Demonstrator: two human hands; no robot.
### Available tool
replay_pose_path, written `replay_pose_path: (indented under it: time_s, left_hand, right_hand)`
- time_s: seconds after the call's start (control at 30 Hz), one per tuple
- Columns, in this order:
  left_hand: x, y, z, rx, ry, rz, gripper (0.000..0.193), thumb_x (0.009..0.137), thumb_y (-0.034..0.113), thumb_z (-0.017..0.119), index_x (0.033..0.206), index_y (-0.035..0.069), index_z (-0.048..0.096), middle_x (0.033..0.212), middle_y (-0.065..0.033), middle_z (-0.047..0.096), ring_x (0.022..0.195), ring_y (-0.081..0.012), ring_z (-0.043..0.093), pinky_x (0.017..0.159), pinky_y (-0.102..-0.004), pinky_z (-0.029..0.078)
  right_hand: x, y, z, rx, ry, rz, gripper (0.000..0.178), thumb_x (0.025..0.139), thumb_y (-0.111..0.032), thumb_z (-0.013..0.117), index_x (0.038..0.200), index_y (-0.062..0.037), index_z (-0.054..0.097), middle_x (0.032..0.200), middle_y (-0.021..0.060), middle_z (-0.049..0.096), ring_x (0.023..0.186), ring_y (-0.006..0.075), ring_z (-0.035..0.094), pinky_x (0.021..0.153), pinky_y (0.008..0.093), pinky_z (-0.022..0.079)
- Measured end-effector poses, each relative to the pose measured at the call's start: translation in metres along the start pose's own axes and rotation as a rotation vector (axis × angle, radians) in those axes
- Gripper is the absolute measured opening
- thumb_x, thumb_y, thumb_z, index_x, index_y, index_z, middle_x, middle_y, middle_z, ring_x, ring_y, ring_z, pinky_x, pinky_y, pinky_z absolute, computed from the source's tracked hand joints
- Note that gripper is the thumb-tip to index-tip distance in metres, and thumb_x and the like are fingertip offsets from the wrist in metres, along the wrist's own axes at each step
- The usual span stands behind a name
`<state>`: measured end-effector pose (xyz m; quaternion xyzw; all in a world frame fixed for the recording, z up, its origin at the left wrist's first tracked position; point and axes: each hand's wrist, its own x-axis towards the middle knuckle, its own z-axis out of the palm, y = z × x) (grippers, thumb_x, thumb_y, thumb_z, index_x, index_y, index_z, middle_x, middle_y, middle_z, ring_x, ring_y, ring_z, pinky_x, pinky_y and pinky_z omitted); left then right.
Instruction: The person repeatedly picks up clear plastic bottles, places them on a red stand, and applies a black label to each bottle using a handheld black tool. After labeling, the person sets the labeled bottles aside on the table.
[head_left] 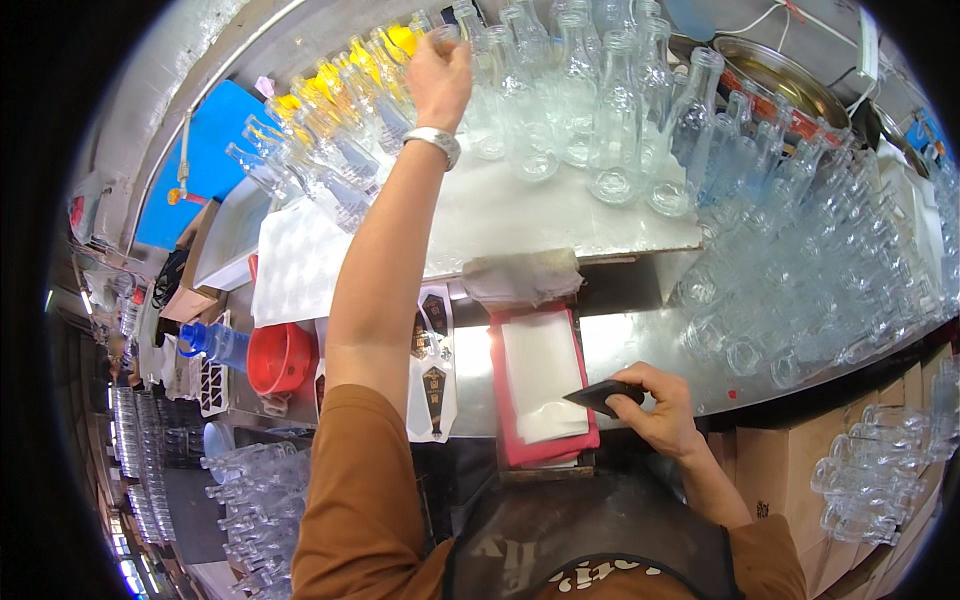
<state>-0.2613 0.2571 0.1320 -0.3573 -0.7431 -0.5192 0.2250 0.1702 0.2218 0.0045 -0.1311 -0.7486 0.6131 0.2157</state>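
My left hand is stretched to the far side of the bench, its fingers closed round the neck of a clear glass bottle. Most of that bottle is hidden behind the hand. My right hand grips a black wedge-shaped piece, whose pointed end faces left; its exact kind does not show. That tip lies over a stack of white paper on a pink-red cloth. Left of the stack lie sheets with black, gold-marked labels, partly covered by my left forearm.
Clear bottles stand on the white raised shelf; yellow pieces show among those at the left. Many more bottles are stacked at the right. A red basin, a blue-capped jug and a rolled cloth are nearby.
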Motion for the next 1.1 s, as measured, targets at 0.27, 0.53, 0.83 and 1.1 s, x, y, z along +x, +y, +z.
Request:
replay_pose_path:
  time_s: [0.27,0.53,0.83,1.1]
  left_hand:
    - [-0.074,0.083,-0.119,-0.450,0.016,0.236,0.039,0.098,0.023,0.063,0.128,-0.002,0.059,0.110,-0.0107,0.069,0.099,-0.0160,0.066,0.087,-0.0286,0.050]
    - [-0.173,0.086,-0.142,-0.775,-0.600,-0.366,0.031,0.101,0.020,0.058,0.122,-0.003,0.062,0.120,-0.0168,0.069,0.109,-0.0237,0.069,0.083,-0.0262,0.053]
    - [-0.239,0.073,-0.123,-0.441,-0.143,-0.123,0.041,0.094,0.011,0.065,0.131,-0.004,0.058,0.122,-0.0157,0.066,0.112,-0.0232,0.065,0.088,-0.0296,0.056]
    - [-0.214,0.163,-0.299,-0.467,0.483,0.600,0.032,0.100,0.033,0.054,0.106,0.004,0.066,0.108,-0.0125,0.069,0.109,-0.0232,0.061,0.085,-0.0306,0.051]
  right_hand:
    - [0.014,-0.003,-0.010,0.352,0.056,0.287,0.024,0.097,-0.012,0.054,0.115,0.0015,0.063,0.101,0.0049,0.063,0.095,0.0108,0.058,0.087,0.0254,0.046]
    - [0.055,-0.035,0.039,0.273,-0.267,0.162,0.043,0.096,-0.015,0.057,0.135,0.0017,0.051,0.110,0.0076,0.067,0.068,0.0032,0.050,0.059,0.0188,0.041]
    - [0.034,0.032,0.039,0.099,-0.083,0.253,0.044,0.098,-0.021,0.061,0.135,0.0023,0.054,0.113,0.0101,0.070,0.098,0.0121,0.064,0.085,0.0272,0.049]
    - [-0.001,-0.113,0.006,0.035,0.341,-0.290,0.032,0.093,-0.003,0.060,0.126,-0.0013,0.060,0.098,0.0055,0.069,0.065,0.0045,0.055,0.055,0.0196,0.042]
